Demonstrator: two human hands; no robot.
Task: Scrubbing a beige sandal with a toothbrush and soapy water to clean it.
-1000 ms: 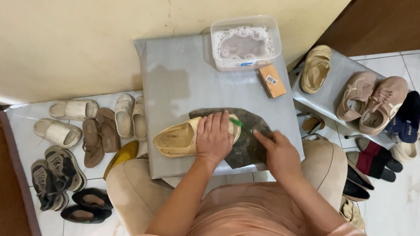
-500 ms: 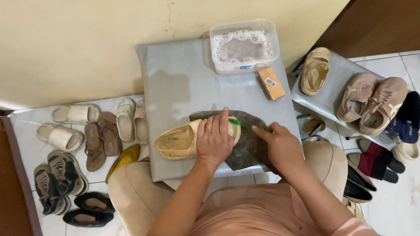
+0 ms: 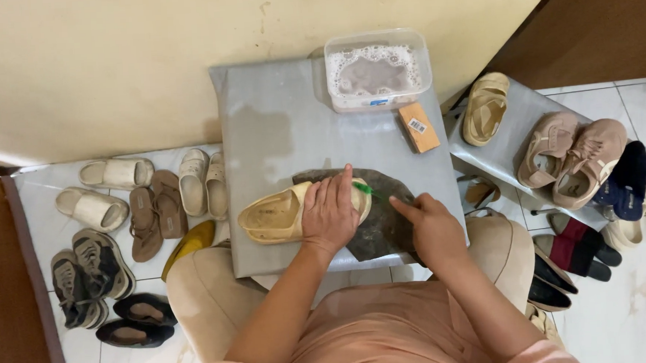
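Note:
A cream-yellow sandal (image 3: 273,217) lies on its side on a dark wet cloth (image 3: 384,226) on a small grey table (image 3: 276,132). My left hand (image 3: 330,212) presses down on the sandal's heel end and holds it in place. My right hand (image 3: 432,227) rests on the cloth to the right, fingers closed around a green-handled brush (image 3: 364,189) whose tip shows between the two hands. The brush head is hidden under my left hand.
A clear plastic tub of soapy water (image 3: 378,69) and a small orange box (image 3: 417,127) stand at the table's far side. A second grey stand (image 3: 517,160) on the right bears a yellow sandal and beige sneakers. Slippers and shoes line the tiled floor (image 3: 42,240) on the left.
Both hands stay on the sandal and cloth; the right hand has shifted slightly right while the left keeps pressing the sandal.

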